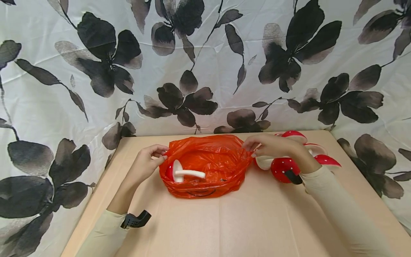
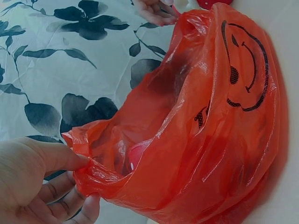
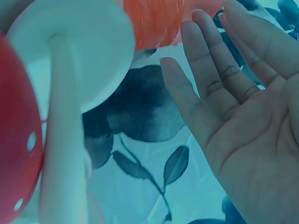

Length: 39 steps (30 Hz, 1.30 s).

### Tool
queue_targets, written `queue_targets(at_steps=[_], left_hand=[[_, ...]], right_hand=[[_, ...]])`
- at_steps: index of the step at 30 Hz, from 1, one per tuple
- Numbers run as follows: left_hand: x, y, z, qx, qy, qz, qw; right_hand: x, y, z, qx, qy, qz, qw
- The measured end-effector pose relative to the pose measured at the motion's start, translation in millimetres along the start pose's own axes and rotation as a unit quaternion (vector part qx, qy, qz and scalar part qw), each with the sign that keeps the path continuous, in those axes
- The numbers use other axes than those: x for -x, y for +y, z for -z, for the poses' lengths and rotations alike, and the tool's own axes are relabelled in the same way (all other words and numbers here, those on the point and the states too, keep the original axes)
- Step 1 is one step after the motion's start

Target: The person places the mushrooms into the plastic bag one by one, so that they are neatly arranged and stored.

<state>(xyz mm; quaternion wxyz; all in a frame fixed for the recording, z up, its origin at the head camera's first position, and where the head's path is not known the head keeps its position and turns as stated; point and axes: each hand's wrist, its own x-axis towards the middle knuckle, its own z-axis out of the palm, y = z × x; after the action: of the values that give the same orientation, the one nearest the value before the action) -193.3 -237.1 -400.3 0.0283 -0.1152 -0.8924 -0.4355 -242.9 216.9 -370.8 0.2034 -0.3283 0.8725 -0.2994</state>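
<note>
A red plastic bag [image 1: 208, 189] with a printed black smiling face lies open on the table. In it rests a toy mushroom [image 1: 189, 173] with a white stem and a red, white-dotted cap. My left hand [image 1: 146, 162] pinches the bag's left rim between thumb and fingers, seen closely in the left wrist view. At the right rim, my right hand [image 1: 273, 144] holds the edge with its fingertips, the other fingers fairly straight in the right wrist view. Beside that hand lie several more red-capped mushrooms [image 1: 282, 169], partly hidden by the forearm.
The light wooden table [image 1: 218, 225] runs up to a white cloth [image 1: 231, 71] with dark flowers behind it. A mushroom with a white underside and long stem [image 3: 65, 130] stands close to the right wrist camera. Each wrist wears a black strap [image 1: 136, 219].
</note>
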Motion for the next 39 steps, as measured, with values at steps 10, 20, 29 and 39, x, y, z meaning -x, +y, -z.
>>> queue_targets(at_steps=[10,20,29,39], left_hand=[[-0.3,-0.3,-0.6,0.005,-0.006,0.004,1.0000],[0.8,-2.3,0.4,0.011,-0.008,0.002,0.9999],[1.6,-2.5,0.5,0.011,-0.012,0.000,0.9999],[3.1,-3.6,1.8,0.008,-0.015,-0.002,0.9999]], right_hand=[[17.0,17.2,5.3,0.023,0.024,0.001,0.9994],[32.2,27.9,11.1,0.040,0.022,-0.032,0.9984],[43.5,41.3,9.8,0.090,0.035,-0.061,0.9935],[50.7,44.0,6.2,0.122,0.043,-0.094,0.9872]])
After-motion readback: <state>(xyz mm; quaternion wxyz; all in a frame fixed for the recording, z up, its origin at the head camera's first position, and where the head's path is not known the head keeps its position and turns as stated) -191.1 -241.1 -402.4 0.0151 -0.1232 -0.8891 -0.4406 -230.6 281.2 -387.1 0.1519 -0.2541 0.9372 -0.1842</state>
